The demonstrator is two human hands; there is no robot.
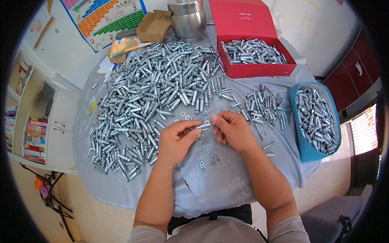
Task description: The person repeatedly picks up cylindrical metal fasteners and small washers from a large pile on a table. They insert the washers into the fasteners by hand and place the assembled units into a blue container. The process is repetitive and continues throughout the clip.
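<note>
Between the thumb and fingers of my left hand [178,137] lies a silvery metal expansion bolt [203,126], held roughly level above the tablecloth. My right hand [233,128] pinches at its right end; whether a small nut or washer sits in those fingertips is too small to tell. Several loose nuts [201,163] lie on the cloth just below the hands. A few washers [187,117] rest just beyond them. A large heap of similar expansion bolts [162,81] spreads over the left and far side, and a smaller group of bolts and parts [263,106] lies to the right.
An open red box [259,71] of bolts stands at the back right, a teal fabric bin [304,137] full of them at the right edge. Behind the heap are a steel pot [188,22], a small cardboard box [152,26] and books. The round table [227,182] has a grey cloth.
</note>
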